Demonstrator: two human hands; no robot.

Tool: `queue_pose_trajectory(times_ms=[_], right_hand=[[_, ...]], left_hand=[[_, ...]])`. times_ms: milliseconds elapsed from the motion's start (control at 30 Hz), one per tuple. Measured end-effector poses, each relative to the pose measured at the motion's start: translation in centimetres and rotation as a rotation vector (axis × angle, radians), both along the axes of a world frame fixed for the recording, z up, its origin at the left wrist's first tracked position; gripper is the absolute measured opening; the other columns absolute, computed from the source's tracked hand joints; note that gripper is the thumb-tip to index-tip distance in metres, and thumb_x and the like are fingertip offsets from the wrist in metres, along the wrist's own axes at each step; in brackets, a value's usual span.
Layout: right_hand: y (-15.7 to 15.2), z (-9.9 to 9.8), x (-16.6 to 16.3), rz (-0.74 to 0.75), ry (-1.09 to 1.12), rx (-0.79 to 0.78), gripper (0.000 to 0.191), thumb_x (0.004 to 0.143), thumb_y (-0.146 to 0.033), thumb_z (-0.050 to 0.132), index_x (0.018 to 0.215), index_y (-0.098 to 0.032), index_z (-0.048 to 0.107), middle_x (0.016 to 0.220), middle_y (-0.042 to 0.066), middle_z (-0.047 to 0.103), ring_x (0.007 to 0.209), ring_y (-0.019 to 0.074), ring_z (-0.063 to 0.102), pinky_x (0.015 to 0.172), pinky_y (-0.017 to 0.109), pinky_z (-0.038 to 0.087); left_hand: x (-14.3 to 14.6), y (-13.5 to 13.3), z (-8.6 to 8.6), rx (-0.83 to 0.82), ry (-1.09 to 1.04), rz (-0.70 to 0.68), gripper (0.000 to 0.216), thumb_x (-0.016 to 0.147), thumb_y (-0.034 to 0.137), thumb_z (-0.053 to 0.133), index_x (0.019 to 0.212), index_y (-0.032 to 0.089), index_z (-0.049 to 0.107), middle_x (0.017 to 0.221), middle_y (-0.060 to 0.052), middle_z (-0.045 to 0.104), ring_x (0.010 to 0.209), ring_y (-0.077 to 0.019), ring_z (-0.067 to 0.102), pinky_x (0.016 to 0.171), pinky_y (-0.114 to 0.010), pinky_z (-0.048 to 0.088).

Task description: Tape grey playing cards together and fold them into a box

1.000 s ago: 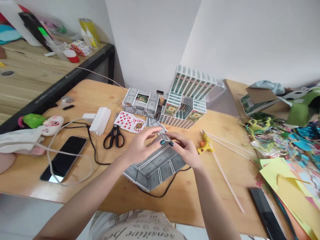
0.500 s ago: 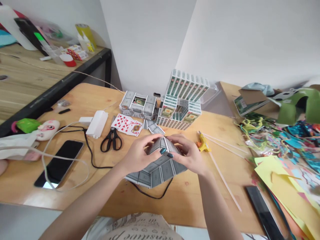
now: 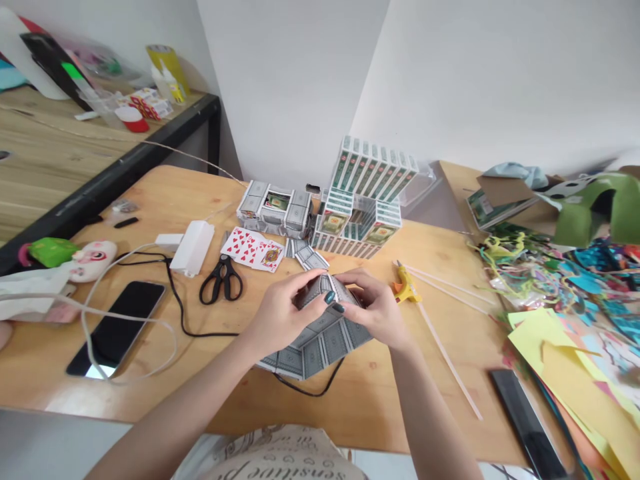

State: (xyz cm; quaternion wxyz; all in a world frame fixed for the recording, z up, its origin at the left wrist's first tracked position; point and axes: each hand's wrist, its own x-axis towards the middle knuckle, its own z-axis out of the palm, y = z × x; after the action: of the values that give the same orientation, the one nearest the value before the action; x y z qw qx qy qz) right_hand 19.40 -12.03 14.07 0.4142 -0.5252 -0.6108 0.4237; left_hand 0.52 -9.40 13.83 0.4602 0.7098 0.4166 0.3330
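Note:
Between my two hands is a folded structure of grey-backed playing cards (image 3: 320,353), its joined panels spreading toward me. My left hand (image 3: 287,310) grips its upper left side, thumb on the near face. On the upper right side my right hand (image 3: 375,310) holds the same piece, and the two thumbs almost meet at its ridge. The fingers behind the cards are partly hidden. Just beyond lie face-up heart cards (image 3: 253,249) and a few small grey card pieces (image 3: 307,255). A card-covered box (image 3: 275,210) stands farther back, beside stacked green-and-white card boxes (image 3: 357,200).
Black scissors (image 3: 221,280), a white power adapter (image 3: 193,248) and a phone (image 3: 117,327) with a looping white cable lie left. Right are a yellow glue gun (image 3: 406,285), a clear glue stick (image 3: 450,360), a black slab (image 3: 527,420), yellow paper (image 3: 575,373) and colourful scraps.
My left hand has shifted slightly right and its thumb now sits higher at the ridge. The card structure has turned a little. The camera view has moved slightly.

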Motion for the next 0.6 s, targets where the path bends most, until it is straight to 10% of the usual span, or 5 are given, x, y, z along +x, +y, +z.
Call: queue_pose_trajectory(times_ms=[600], right_hand=[[0.1, 1.1, 0.1, 0.005, -0.011, 0.141, 0.044, 0.065, -0.036, 0.074, 0.104, -0.022, 0.061, 0.101, 0.007, 0.057, 0.093, 0.0212, 0.057, 0.082, 0.037, 0.046]], left_hand=[[-0.4, 0.2, 1.8, -0.041, -0.138, 0.002, 0.043, 0.073, 0.031, 0.064, 0.114, 0.018, 0.059, 0.105, -0.005, 0.066, 0.094, -0.0192, 0.062, 0.078, -0.025, 0.052]])
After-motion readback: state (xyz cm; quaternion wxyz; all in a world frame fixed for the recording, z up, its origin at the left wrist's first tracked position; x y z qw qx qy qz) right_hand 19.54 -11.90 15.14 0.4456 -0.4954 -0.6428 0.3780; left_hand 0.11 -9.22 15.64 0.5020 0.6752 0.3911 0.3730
